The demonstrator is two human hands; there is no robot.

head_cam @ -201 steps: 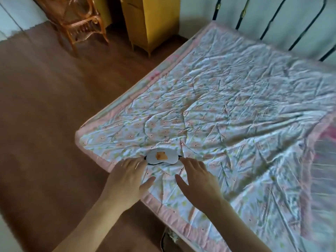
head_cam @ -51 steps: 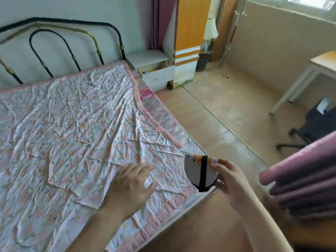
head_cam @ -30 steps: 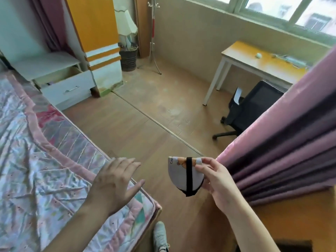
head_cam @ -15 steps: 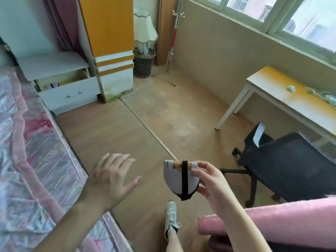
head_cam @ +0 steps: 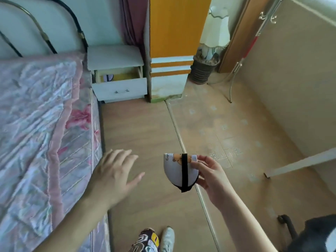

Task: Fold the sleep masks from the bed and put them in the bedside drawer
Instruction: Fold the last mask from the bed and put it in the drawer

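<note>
Ahead, in the head view, the right hand (head_cam: 209, 176) pinches a folded white sleep mask with an orange print and a black elastic strap (head_cam: 179, 171) by its right edge, thumb and fingertips closed on it, the mask held upright in the air over the wooden floor (head_cam: 145, 128). The left hand (head_cam: 113, 174) is spread open and holds nothing, palm down, just beside the edge of the bed with its wrinkled pink floral quilt (head_cam: 36, 115). Farther off, the white bedside drawer (head_cam: 120, 88) stands pulled open below the white nightstand top (head_cam: 113, 56), next to the bed's head. Inside the drawer, near its left end, another white sleep mask with a dark strap (head_cam: 108, 77) leans. An orange and white wardrobe (head_cam: 171, 42) stands just right of the nightstand.
</note>
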